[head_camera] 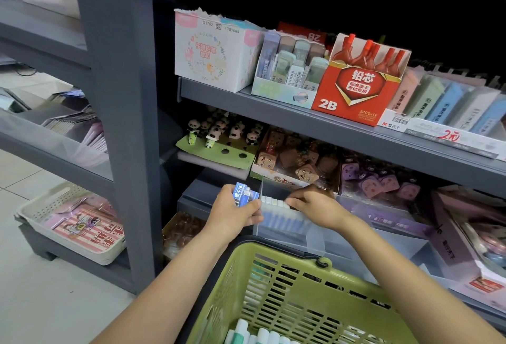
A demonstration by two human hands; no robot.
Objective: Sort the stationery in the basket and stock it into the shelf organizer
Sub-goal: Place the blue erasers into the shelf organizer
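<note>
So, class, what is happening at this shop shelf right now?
A person is stocking stationery. The left hand grips a few small blue-and-white packets, while the right hand rests its fingers on a row of matching blue-and-white items standing in a clear plastic shelf organizer. A green plastic basket sits below the arms, with more white-capped items waiting inside.

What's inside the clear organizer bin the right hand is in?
The clear organizer bin holds a row of blue-and-white erasers standing side by side. The right hand rests on the row's right end and covers what lies under it; the frosted front wall blurs the lower part.
</note>
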